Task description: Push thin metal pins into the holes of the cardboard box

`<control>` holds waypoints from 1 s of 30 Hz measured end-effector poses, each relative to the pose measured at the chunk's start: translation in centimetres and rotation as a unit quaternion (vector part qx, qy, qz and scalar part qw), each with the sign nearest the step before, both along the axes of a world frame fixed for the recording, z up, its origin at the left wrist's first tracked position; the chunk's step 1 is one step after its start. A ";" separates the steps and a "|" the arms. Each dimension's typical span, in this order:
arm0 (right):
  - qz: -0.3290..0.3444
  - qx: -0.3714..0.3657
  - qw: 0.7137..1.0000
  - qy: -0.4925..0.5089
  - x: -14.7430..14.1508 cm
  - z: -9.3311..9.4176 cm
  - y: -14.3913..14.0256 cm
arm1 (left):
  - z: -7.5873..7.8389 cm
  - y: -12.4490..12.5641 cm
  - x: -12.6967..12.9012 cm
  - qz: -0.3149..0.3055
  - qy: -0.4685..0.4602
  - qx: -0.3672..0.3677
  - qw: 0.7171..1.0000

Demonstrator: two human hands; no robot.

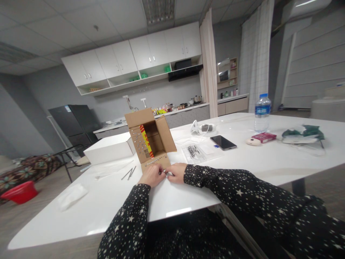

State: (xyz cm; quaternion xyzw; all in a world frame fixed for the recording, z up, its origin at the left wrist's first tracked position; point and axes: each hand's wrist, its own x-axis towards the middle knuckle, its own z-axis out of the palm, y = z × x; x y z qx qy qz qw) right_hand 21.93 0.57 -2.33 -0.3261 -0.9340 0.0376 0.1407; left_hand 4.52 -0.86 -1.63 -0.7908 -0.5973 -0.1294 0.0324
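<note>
- My left hand [151,175] and right hand [176,172] meet at the cardboard box's [149,141] lower flap on the tabletop [242,162]; fingers curled together, pinching something too small to tell
- A white box [109,148] sits just left

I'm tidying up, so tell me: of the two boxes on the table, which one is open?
The brown cardboard box by both hands, lying on its side, flaps spread. The white box left of it is closed.

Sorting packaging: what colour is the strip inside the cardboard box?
Yellow with red, inside the box; head view.
</note>
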 end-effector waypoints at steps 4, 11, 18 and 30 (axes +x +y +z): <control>0.003 0.000 1.000 0.001 0.0 0.1 -0.1 | -0.1 0.0 0.0 -0.008 0.002 0.006 1.000; -0.003 -0.005 1.000 -0.005 0.0 0.2 -0.2 | -0.1 0.0 0.1 -0.003 -0.008 0.001 1.000; -0.004 -0.007 1.000 -0.002 0.1 0.4 -0.4 | -0.3 0.1 0.1 0.005 -0.011 -0.003 1.000; 0.008 0.003 1.000 0.004 0.0 0.2 -0.2 | -0.1 -0.1 0.2 -0.001 -0.005 0.015 1.000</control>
